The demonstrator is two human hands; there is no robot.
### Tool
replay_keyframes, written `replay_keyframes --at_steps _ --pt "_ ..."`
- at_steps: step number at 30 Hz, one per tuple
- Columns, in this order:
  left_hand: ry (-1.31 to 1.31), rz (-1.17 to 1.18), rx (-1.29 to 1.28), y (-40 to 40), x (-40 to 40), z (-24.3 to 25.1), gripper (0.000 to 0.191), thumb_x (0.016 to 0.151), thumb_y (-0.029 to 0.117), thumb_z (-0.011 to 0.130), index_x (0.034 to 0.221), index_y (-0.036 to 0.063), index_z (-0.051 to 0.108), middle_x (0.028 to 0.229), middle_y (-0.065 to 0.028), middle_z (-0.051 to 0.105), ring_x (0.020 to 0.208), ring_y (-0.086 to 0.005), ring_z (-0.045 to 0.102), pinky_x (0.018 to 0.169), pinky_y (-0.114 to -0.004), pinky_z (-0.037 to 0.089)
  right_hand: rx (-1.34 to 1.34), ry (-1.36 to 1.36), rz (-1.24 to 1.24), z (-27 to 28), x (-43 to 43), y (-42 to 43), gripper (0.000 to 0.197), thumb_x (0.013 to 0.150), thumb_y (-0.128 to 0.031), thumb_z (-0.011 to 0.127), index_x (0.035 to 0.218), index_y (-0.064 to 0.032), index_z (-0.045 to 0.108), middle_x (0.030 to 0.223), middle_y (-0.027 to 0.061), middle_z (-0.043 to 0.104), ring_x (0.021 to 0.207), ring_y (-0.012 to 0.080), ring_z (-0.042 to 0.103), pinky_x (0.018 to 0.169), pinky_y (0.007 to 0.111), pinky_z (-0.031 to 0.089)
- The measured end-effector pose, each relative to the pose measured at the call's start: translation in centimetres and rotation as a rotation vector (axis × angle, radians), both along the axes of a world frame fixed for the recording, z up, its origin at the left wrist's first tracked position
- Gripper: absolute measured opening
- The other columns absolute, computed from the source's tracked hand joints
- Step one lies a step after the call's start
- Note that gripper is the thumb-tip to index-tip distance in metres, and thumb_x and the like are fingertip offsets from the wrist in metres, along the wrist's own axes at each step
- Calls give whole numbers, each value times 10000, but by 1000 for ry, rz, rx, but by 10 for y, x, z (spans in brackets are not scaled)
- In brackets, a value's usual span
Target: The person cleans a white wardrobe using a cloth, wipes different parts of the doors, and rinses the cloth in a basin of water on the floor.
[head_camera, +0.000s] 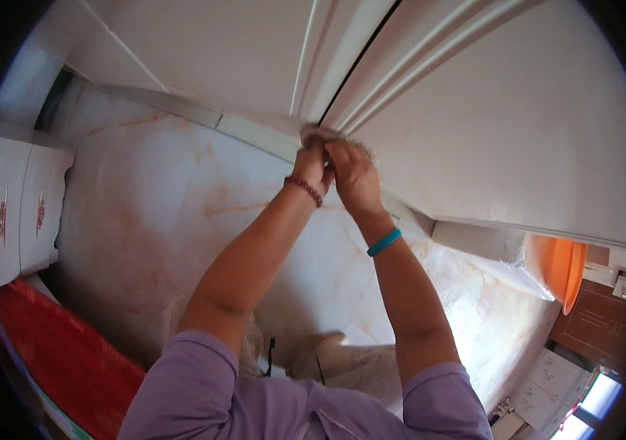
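Note:
My left hand (311,163), with a dark red bead bracelet at the wrist, is up against a light brown cloth (368,152). Close beside it, my right hand (356,175) lies over the same cloth, a teal band on its forearm. Both hands grip the cloth, blurred, at the lower part of a white wardrobe (489,126). The cloth meets the foot of the dark gap between two panelled doors. My fingertips and part of the cloth are hidden behind the hands.
Marble-patterned floor (142,181) spreads below. A white drawer cabinet (13,209) with ornate handles stands at left, near a red cover (65,352). Past the wardrobe's right end are an orange basin (566,275) and a brown door (593,319).

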State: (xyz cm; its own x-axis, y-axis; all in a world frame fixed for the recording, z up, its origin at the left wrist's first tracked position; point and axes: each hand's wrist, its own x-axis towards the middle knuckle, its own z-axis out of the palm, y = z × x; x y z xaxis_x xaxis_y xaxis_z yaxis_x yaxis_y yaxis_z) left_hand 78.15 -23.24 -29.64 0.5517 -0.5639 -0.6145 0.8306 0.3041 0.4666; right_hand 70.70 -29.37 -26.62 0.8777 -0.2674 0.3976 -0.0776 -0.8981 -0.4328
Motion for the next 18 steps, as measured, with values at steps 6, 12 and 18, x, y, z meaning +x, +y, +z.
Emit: replay_keyframes --at_steps 6,12,18 --pt "35 57 -71 1 -6 -58 171 905 174 407 1004 66 493 947 -81 557 860 -202 547 701 -332 483 49 110 62 -39 -9 -3 282 739 -18 505 1011 -73 556 1002 94 589 914 295 570 748 365 488" --pt "80 30 -69 -6 -19 -86 156 858 101 435 985 79 523 991 -57 565 920 -185 544 798 -343 462 110 331 62 -63 -17 -8 251 733 -15 502 968 -89 548 1002 78 584 935 284 559 766 353 477" --pt "43 -46 -229 -12 -36 -14 156 876 133 436 992 55 506 979 -61 536 912 -173 522 800 -318 460 -62 40 65 9 -35 -23 248 706 -32 545 952 -54 564 966 98 597 875 272 583 728 351 492"
